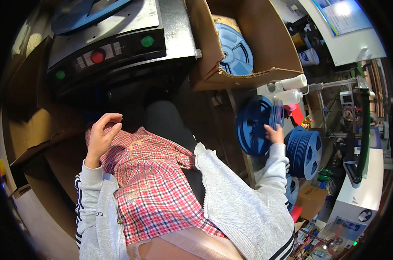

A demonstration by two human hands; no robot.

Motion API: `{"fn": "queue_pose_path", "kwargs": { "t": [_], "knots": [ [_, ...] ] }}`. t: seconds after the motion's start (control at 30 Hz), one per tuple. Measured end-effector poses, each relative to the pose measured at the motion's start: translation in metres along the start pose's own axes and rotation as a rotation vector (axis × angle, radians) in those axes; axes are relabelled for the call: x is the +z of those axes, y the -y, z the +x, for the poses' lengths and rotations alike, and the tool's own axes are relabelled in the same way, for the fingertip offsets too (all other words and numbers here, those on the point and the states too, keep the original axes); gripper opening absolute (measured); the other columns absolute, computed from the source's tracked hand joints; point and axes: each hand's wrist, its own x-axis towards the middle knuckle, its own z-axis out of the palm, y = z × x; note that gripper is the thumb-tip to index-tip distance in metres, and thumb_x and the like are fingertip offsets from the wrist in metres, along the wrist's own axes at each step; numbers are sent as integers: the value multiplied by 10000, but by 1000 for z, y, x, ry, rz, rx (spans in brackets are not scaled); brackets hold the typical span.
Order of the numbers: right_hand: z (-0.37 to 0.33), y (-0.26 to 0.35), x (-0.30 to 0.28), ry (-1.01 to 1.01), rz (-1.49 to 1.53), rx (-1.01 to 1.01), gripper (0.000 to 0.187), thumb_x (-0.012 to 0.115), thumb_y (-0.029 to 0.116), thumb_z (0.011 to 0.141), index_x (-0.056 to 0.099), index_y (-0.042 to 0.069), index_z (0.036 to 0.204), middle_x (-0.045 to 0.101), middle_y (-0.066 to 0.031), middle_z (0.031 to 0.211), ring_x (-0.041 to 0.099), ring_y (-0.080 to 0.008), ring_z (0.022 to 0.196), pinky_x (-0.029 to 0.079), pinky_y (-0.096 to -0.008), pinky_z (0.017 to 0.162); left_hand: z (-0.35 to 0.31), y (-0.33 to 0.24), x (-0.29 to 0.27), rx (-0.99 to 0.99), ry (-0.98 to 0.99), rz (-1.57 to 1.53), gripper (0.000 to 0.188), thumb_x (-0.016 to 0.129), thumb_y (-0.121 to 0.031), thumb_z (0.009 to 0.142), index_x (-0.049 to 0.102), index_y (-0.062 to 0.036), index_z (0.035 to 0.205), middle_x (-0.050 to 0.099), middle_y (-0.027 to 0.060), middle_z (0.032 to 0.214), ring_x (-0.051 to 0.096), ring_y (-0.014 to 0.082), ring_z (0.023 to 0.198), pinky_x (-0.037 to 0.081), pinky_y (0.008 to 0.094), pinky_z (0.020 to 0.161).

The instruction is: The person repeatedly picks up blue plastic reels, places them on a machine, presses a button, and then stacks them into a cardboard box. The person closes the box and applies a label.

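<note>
Blue reel flange: upright disc (253, 125), right of centre in the frame; a smeared blue edge (278, 112) beside it, moving or a second disc, can't tell.
Right hand: at that smeared edge (274, 133), thumb and fingers apart; whether they pinch it or only touch, can't tell.
Left hand: nothing in it (103, 141), fingers loosely bent, thumb off to one side, left of centre above the checked apron (155, 177).
Weight: probably light per disc, thin plastic by the look; a bundle likely adds up.
Stiffness: should be rigid at hub, some flex at the outer ring between cut-outs.
Surface: smooth, slight sheen; likely slips if squeezed by fingertips only.
Fragility: fair toughness, I'd guess; rim could chip or crack if dropped on edge.
Hold: rim with thumb on one face, fingers on the other, or through a cut-out; both hands opposite for a bundle.
Neighbours: stacked blue reels (298, 151) just right, white bottle (288, 96) above, carton (248, 81) upper middle.
</note>
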Motion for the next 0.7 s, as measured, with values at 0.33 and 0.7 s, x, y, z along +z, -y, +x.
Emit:
{"fn": "queue_pose_path", "kwargs": {
  "t": [0.33,0.7],
  "knots": [
    [-249,263,-137,471,148,-353,248,678,208,894,553,-2,939,566,-62,570,534,-140,408,419,-238,415,-31,-99,1,460,577,-318,419,702,-181,903,631,-1,1275,679,145,1191,656,271,1102,517,372,965],
    [-380,413,76,1618,144,-723,396,809,123,827,583,-94,1070,692,-155,812,690,-211,643,578,-317,584,-140,-183,-2,419,129,-1045,593,567,-452,1009,481,36,1334,627,126,1144,655,188,927,506,286,846]
  ]
}}
